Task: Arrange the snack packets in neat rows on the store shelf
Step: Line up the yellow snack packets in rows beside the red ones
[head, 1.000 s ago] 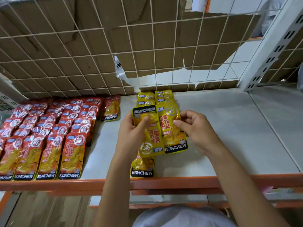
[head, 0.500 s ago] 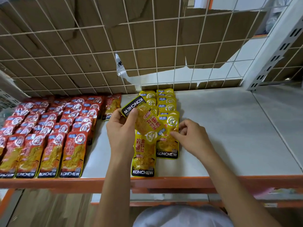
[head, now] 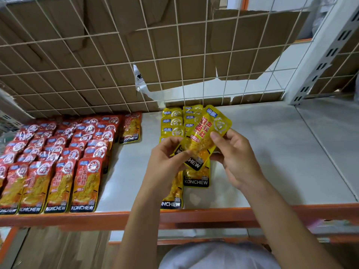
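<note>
While tilted, one yellow packet [head: 205, 137] in left hand [head: 165, 165] and right hand [head: 238, 161] fingers [head: 216, 136], over two rows [head: 173, 122].

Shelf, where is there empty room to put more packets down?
The biggest bare patch of the shelf lies right of the yellow rows, out to the white post. A narrower strip runs between the red packets and the yellow rows. The left side is crowded with red packets.

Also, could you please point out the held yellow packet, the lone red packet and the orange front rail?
held yellow packet [head: 202, 138]: head view, its printed middle.
lone red packet [head: 130, 129]: head view, its centre.
orange front rail [head: 87, 219]: head view, bare left stretch.
</note>
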